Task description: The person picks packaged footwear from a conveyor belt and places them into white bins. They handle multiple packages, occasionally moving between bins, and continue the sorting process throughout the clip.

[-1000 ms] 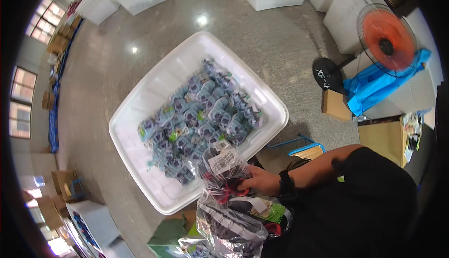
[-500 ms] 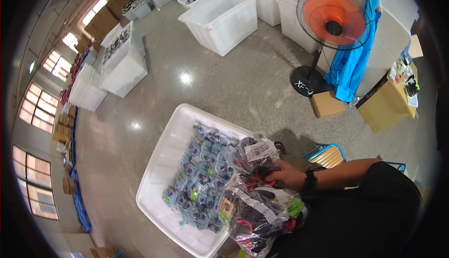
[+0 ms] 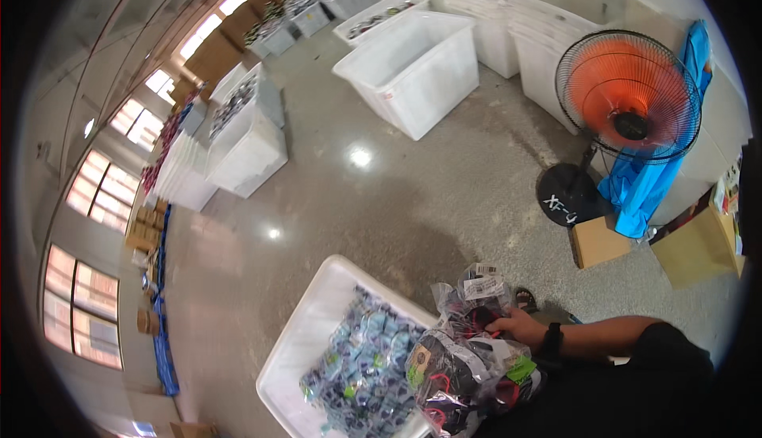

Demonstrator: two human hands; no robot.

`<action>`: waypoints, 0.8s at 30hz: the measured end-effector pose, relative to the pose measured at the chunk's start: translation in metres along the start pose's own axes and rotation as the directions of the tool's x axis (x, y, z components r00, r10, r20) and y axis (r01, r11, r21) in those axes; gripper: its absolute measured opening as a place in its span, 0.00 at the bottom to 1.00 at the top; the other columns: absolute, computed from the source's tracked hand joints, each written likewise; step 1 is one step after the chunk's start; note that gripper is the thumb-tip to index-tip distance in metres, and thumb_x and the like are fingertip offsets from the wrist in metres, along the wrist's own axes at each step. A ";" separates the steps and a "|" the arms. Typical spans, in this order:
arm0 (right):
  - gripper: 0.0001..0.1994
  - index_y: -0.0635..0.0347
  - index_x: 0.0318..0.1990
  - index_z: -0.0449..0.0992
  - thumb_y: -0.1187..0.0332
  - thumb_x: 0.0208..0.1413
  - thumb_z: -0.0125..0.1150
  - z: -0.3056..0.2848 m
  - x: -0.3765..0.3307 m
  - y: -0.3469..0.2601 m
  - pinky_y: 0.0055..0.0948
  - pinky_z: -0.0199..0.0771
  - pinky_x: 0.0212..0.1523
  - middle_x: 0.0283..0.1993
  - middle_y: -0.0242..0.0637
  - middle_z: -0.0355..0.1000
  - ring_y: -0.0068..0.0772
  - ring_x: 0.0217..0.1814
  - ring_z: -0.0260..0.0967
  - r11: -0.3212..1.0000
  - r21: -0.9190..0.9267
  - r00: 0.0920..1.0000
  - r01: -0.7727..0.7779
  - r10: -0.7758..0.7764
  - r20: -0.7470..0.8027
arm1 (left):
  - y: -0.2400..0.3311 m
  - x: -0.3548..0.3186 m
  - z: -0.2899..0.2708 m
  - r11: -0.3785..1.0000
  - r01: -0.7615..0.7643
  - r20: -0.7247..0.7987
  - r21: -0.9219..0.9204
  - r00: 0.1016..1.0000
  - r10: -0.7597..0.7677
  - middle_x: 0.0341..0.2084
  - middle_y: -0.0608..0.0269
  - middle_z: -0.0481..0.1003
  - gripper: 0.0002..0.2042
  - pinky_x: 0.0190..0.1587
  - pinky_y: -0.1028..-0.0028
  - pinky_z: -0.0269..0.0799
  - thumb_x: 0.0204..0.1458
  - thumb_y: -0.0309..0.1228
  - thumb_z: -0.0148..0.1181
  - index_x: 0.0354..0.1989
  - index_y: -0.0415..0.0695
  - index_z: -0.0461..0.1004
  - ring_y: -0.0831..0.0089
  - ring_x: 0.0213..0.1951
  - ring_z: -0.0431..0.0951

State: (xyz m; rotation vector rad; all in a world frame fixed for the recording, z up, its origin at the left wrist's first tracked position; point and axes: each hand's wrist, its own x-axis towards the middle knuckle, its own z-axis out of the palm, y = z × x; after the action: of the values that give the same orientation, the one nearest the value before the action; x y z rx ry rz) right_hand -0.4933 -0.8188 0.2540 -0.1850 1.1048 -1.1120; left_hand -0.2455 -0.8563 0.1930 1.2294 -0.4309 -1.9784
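My right hand [image 3: 520,325], with a dark band at the wrist, is closed on a bunch of clear plastic bags [image 3: 460,366]. Dark items with red parts show through the film, along with white labels and a green tag; their exact kind is hard to make out. The bunch hangs against my black shirt and over the right rim of a white plastic bin [image 3: 298,335]. Inside that bin lie many blue-grey items in clear bags [image 3: 365,351], heaped together, a few with green tags. My left hand does not show.
A black floor fan [image 3: 631,124] with an orange centre stands at the right, near a cardboard box [image 3: 601,242] and blue sheeting [image 3: 635,204]. Farther off are a large white bin [image 3: 413,81], stacked bins [image 3: 544,65] and filled bins [image 3: 246,152]. My sandalled foot [image 3: 525,299] shows beyond my arm.
The whole view has shifted, so the bin, fan and floor sit lower and farther right in the picture. My right hand keeps its hold on the bags.
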 end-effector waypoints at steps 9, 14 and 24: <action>0.23 0.64 0.59 0.68 0.75 0.54 0.63 -0.075 0.072 -0.132 0.38 0.80 0.51 0.51 0.44 0.75 0.37 0.51 0.77 0.997 0.072 0.992 -0.018 0.027 -0.123 | 0.021 0.108 0.119 0.998 0.029 0.017 -0.063 0.999 -0.028 0.47 0.59 0.80 0.28 0.51 0.63 0.77 0.64 0.50 0.45 0.60 0.39 0.71 0.64 0.47 0.81; 0.21 0.63 0.59 0.70 0.75 0.57 0.62 -0.079 0.156 -0.169 0.37 0.79 0.53 0.51 0.40 0.75 0.36 0.51 0.77 0.982 0.179 0.997 -0.054 0.062 -0.041 | 0.049 0.165 0.144 0.995 0.015 0.013 -0.101 1.000 -0.014 0.47 0.59 0.80 0.28 0.51 0.63 0.77 0.64 0.50 0.45 0.60 0.39 0.71 0.63 0.47 0.81; 0.20 0.69 0.54 0.74 0.68 0.57 0.66 0.027 0.403 -0.284 0.34 0.80 0.44 0.44 0.42 0.79 0.34 0.43 0.79 0.994 0.105 0.997 0.033 -0.025 -0.074 | 0.254 0.362 0.156 0.997 -0.054 0.061 -0.057 0.996 0.058 0.47 0.59 0.80 0.28 0.51 0.63 0.77 0.64 0.50 0.45 0.61 0.39 0.71 0.63 0.47 0.81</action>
State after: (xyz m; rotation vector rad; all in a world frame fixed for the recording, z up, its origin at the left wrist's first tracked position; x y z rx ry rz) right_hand -0.6457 -1.2842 0.1930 -0.0781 1.1073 -1.2078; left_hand -0.3663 -1.3100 0.2031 1.1123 -0.4341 -1.9719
